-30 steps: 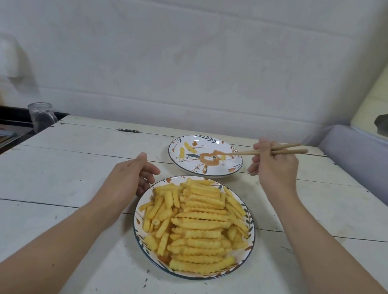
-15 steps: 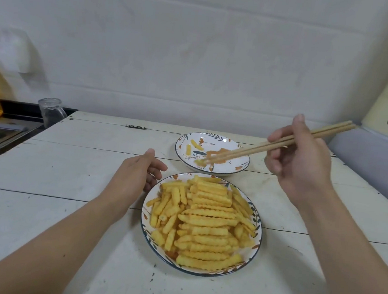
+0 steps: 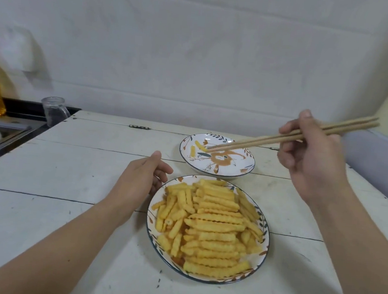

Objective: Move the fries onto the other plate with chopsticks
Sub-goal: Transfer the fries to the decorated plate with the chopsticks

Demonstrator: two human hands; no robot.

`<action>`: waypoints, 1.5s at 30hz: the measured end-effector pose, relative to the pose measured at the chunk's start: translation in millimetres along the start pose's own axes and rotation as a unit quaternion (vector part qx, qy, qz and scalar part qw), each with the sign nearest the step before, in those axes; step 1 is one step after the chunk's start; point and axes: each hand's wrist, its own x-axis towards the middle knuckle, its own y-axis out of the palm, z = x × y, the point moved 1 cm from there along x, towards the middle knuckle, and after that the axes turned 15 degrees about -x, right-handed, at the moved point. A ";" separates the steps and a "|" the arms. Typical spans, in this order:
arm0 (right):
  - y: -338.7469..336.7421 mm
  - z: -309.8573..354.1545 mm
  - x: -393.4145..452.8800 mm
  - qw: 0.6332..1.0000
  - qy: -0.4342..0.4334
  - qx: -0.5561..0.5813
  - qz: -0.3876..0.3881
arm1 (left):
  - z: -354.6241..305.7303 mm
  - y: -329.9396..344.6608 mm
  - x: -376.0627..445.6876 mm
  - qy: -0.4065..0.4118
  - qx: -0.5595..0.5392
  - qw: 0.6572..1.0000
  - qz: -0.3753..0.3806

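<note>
The right hand [image 3: 313, 164] pinches the chopsticks [image 3: 283, 137] in curled fingers, their tips over the far plate [image 3: 244, 172] beside two fries [image 3: 196, 147] lying there. The heaped fries [image 3: 212, 225] fill the near plate [image 3: 150, 232] toward the desk's [image 3: 69, 171] front edge; the left hand [image 3: 141, 177], fingers loose, rests at its rim.
</note>
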 end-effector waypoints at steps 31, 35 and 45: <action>-1.8 48.5 14.9 0.967 -0.016 -0.203 0.151 | -2.0 -2.2 -4.9 0.010 0.005 1.000 0.008; 2.2 38.5 24.2 0.963 -0.011 -0.229 0.141 | -0.6 -2.8 -1.8 0.009 0.004 1.000 0.013; 5.9 14.1 64.1 0.977 0.041 -0.185 0.100 | 4.1 -4.2 7.7 0.007 -0.004 1.000 0.009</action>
